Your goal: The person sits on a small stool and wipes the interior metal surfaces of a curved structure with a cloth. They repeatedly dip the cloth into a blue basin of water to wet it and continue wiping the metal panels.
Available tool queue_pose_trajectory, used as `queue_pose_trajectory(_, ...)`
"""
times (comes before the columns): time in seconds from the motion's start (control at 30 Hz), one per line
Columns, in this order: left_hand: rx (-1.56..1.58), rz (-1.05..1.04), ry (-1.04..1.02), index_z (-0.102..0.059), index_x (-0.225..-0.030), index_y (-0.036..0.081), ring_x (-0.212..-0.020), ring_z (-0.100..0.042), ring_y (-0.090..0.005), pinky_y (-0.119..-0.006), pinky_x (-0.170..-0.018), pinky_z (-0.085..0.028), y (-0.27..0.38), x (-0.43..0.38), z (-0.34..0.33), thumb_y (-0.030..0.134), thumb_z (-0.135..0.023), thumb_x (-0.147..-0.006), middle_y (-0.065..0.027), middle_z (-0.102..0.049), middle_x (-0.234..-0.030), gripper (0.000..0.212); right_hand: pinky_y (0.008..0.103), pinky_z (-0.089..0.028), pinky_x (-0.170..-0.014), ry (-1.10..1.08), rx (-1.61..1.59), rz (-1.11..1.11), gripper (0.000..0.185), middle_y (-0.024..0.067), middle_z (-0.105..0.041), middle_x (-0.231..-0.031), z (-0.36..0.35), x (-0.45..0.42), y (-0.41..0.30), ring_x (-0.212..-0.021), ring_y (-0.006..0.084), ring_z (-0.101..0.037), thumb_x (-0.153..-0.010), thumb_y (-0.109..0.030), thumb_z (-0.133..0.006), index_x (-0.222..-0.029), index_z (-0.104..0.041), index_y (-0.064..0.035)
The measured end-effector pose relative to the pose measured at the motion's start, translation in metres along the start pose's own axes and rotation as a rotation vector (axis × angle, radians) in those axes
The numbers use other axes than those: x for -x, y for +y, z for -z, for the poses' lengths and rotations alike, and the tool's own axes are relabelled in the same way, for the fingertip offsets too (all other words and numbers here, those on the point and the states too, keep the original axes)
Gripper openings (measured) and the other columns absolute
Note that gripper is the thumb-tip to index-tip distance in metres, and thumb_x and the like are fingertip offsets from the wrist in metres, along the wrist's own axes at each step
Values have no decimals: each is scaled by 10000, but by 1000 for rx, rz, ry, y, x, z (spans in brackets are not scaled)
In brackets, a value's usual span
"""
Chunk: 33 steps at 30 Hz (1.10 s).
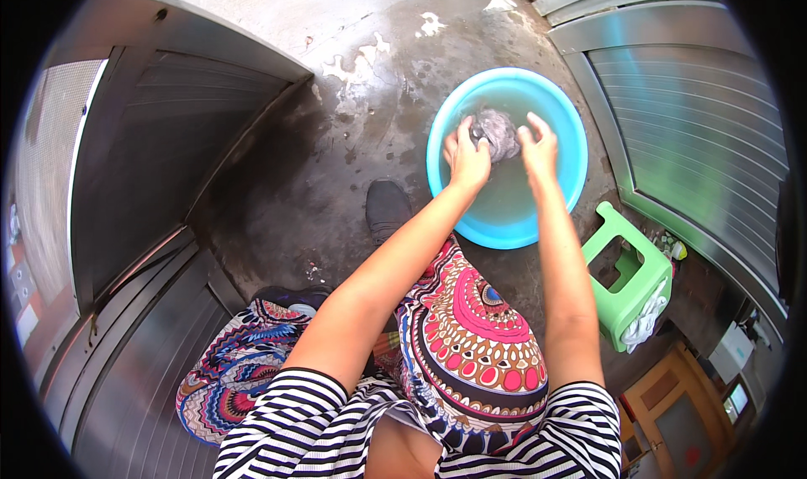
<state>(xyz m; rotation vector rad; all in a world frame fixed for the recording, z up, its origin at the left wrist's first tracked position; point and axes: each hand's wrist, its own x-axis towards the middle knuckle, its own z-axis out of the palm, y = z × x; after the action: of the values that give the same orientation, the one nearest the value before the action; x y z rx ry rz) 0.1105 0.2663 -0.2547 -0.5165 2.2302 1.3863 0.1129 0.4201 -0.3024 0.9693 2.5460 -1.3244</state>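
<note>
A round blue plastic basin [504, 239] stands on the floor before me, holding cloudy water [504, 192]. In the water lies a bunched, wet grey cloth [496, 137]. My left hand [468, 157] has its thumb and fingers on the cloth's left side, gripping it. On the other side, my right hand [539, 146] is just beside the cloth, fingers apart and slightly curled, and holds nothing. Whether its fingertips touch the cloth cannot be told.
A green plastic stool [637, 271] lies tipped right of the basin, with a white crumpled item [644, 318] on it. Metal door panels flank me at left [189, 119] and right [687, 113]. The concrete floor [340, 157] is wet; my shoe [387, 208] is near the basin.
</note>
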Motion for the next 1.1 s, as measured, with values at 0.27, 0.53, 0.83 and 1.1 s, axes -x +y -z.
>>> queue_pose_trajectory(0.27, 463, 373, -361, -205, -1512, 183, -1363, -322, -311, -516, -1094, -282, -18, -23, 28, 397, -454, -963, -131, -302, -1507, 639, 323, -471, -908, -203, -857, -346, 536, 113, -554, -1259, -67, 83, -40, -1118, 200, -549, -902, -254, -670, -1330, -452, -18)
queue_pose_trajectory(0.53, 950, 600, -435, -527, -1157, 85, -869, -622, -211, -391, -777, -538, -22, -19, 32, 284, -430, -1001, -82, -634, -1003, 270, 334, -467, -677, 18, -454, 7, 288, 108, -632, -828, -45, 122, -95, -769, 202, -592, -951, -300, -582, -914, -612, -16)
queue_pose_trajectory(0.83, 808, 370, -353, -608, -1092, 33, -1023, -573, -177, -359, -905, -430, -16, 15, 40, 322, -496, -967, -75, -639, -1044, 335, 453, -468, -723, 235, 252, 120, 215, 177, -592, -990, -29, 75, -6, -843, 379, -591, -945, -273, -548, -1000, -622, -79)
queue_pose_trajectory(1.1, 228, 364, -99, -132, -1532, 229, -1364, -283, -390, -481, -1074, -308, -24, 14, 44, 484, -510, -911, -234, -163, -1499, 770, 520, -396, -979, 51, 468, 310, 651, 180, -385, -1407, -46, 104, -6, -1216, 417, -414, -811, -353, -692, -1401, -438, -245)
